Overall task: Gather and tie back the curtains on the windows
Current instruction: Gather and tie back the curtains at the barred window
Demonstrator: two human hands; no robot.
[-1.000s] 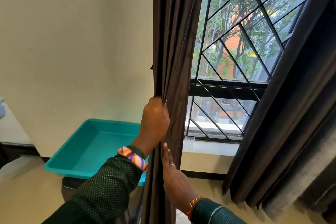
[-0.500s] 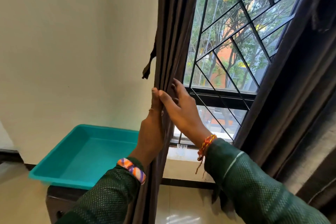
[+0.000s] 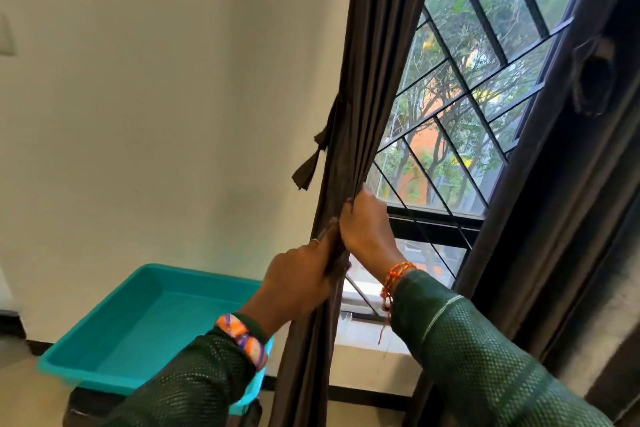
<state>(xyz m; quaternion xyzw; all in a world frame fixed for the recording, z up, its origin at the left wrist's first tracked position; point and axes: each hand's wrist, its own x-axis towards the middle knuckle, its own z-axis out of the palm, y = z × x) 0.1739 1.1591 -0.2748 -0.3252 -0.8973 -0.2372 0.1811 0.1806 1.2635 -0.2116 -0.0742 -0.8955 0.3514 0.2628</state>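
A dark brown curtain [image 3: 374,80] hangs bunched at the left edge of the barred window [image 3: 467,107]. My left hand [image 3: 298,281] grips the gathered folds from the left at waist height. My right hand [image 3: 367,229] grips the same bunch just above, from the window side. A loose brown tie-back strip [image 3: 311,163] dangles from the curtain's left side, above both hands. A second dark curtain [image 3: 561,218] hangs at the right of the window with a tie-back [image 3: 588,80] on it.
A teal plastic tub [image 3: 138,329] sits on a dark stand at the lower left, close to the curtain's foot. The window sill [image 3: 367,336] runs below the bars. A plain cream wall fills the left.
My right hand came up from low beside the curtain and closed on the folds above my left hand. The view swung left and the tie-back strip came into sight.
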